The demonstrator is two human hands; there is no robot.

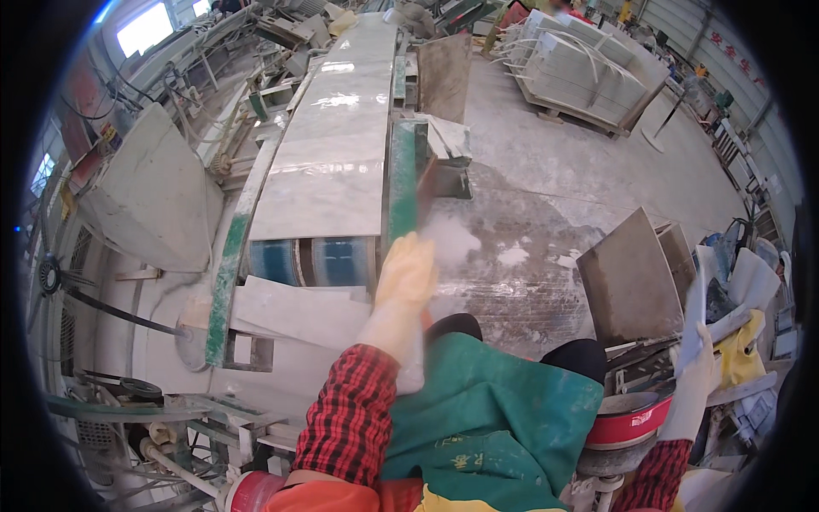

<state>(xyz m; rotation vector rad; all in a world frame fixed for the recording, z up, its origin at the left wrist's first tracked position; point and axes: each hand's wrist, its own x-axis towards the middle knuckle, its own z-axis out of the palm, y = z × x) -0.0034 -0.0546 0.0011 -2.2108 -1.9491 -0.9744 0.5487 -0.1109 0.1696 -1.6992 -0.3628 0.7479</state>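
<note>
My left hand (408,271), in a pale yellow glove, is closed beside the right edge of the conveyor, near its green side rail (401,183). A blurred brown shape (427,183) rises just beyond it; whether the hand grips this cannot be told. A long pale grey slab (328,162) with wet shine lies on the conveyor, its near end above blue rollers (341,260). Far to the right, my right hand (698,363), also gloved, is closed round a thin pale strip of slab (697,294) standing upright.
Broken slab pieces (299,311) lie below the rollers. Brown slabs (631,277) lean at the right, near a red-rimmed round container (630,427) and a heap of scraps with yellow cloth (740,348). A strapped slab stack (589,72) stands farther back. The floor (520,282) is wet.
</note>
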